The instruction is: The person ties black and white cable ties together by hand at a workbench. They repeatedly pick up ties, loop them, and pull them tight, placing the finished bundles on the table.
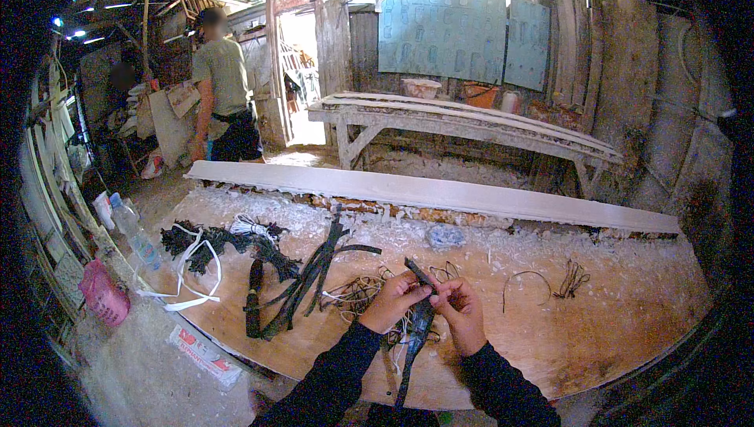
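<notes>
Over the near middle of the plywood table (pixel 550 348), my left hand (pixel 390 304) and my right hand (pixel 460 311) almost meet. Both have their fingers pinched on a narrow black strip (pixel 420 273), whose end sticks up between them. Below the hands hangs a longer, shiny black strip (pixel 418 333); whether it is the same piece I cannot tell. Thin tangled cords (pixel 357 295) lie beneath and beside my left hand. Farther left are a loose bunch of black strips (pixel 314 278) and a dark stick-like tool (pixel 254 301).
A long white plaster-coated bar (pixel 432 192) borders the table's far side, with white crumbs along it. Dark stringy bundles (pixel 212 245) and white straps (pixel 188 270) lie left, by a plastic bottle (pixel 135 235). A person (pixel 224 82) stands beyond. Behind is a bench (pixel 471 122).
</notes>
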### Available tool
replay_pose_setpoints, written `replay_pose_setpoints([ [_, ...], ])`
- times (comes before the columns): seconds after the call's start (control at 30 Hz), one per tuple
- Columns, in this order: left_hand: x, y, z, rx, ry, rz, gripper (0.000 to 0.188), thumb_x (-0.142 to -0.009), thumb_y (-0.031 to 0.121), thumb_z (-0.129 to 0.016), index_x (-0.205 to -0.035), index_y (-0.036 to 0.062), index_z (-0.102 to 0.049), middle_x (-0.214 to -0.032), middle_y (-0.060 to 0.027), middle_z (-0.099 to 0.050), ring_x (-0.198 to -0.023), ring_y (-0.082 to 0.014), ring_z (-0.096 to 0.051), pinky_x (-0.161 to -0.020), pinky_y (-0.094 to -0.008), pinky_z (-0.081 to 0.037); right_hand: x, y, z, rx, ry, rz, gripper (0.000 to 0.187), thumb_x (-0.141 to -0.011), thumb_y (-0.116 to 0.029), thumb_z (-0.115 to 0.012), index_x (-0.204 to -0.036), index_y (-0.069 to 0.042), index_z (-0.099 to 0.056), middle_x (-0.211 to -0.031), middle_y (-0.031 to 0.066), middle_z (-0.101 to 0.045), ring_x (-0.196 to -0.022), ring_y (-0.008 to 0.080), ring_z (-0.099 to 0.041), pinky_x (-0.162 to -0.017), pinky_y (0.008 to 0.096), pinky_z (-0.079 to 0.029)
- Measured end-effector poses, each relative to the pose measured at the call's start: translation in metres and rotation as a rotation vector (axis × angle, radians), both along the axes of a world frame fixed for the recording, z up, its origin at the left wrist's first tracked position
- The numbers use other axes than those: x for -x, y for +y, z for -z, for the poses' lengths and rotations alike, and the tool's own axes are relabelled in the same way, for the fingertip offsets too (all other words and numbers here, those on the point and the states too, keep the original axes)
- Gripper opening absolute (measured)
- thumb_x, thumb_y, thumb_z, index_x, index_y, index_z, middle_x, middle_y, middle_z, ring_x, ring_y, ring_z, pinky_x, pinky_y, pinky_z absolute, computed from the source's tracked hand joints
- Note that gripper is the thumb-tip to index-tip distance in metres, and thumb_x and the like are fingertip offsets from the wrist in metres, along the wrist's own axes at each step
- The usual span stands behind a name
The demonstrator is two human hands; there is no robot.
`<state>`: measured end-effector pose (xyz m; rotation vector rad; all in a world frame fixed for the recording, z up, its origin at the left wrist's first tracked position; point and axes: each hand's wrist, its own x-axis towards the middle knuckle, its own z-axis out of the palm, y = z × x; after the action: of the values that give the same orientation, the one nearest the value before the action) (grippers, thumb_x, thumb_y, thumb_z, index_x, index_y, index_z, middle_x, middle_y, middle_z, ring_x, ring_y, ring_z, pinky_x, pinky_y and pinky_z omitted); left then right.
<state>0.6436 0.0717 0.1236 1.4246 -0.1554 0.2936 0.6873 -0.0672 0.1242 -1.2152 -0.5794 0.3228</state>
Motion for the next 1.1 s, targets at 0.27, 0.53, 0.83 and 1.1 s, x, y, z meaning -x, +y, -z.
replay_pose_setpoints([
  [0.27, -0.003, 0.002, 0.004, 0.080, 0.034, 0.044, 0.015, -0.083, 0.012, -0.054, -0.095, 0.0027, -0.056, -0.086, -0.0001, -0.058, -0.079, -0.0089, -0.053, -0.073, -0.0226, -0.042, -0.001, -0.002, -0.005, 0.005, -0.024, 0.031, 0.008, -0.078, -0.010, -0.060, -0.080, -0.006, -0.053, -0.072, -0.0008, -0.055, -0.064, 0.0082, -0.050, -0.059, 0.0216, -0.041],
  [0.53, -0.004, -0.001, 0.004, 0.104, 0.037, 0.039, 0.016, -0.083, 0.016, -0.054, -0.094, 0.0039, -0.054, -0.080, 0.0019, -0.056, -0.071, -0.0054, -0.052, -0.063, -0.0191, -0.042, -0.001, -0.003, -0.007, -0.098, 0.097, -0.010, 0.006, -0.078, -0.011, -0.057, -0.078, -0.008, -0.052, -0.072, 0.0001, -0.054, -0.067, 0.0100, -0.050, -0.062, 0.0230, -0.040],
  [0.83, -0.006, -0.002, 0.007, 0.165, 0.081, 0.024, 0.014, -0.084, 0.019, -0.053, -0.083, 0.0053, -0.057, -0.073, 0.0041, -0.055, -0.064, -0.0035, -0.050, -0.057, -0.0176, -0.041, 0.003, -0.004, -0.014, -0.230, 0.365, -0.103, 0.005, -0.076, -0.007, -0.052, -0.076, -0.010, -0.048, -0.071, 0.0005, -0.053, -0.067, 0.0123, -0.051, -0.061, 0.0242, -0.041],
  [1.1, -0.003, -0.001, 0.002, -0.044, 0.071, -0.058, 0.009, -0.084, 0.015, -0.054, -0.086, 0.0067, -0.057, -0.073, 0.0043, -0.054, -0.065, -0.0036, -0.050, -0.058, -0.0178, -0.042, 0.006, -0.005, -0.015, -0.280, 0.420, -0.114, 0.006, -0.076, -0.006, -0.052, -0.077, -0.010, -0.048, -0.070, 0.0006, -0.052, -0.064, 0.0119, -0.051, -0.060, 0.0235, -0.042],
])
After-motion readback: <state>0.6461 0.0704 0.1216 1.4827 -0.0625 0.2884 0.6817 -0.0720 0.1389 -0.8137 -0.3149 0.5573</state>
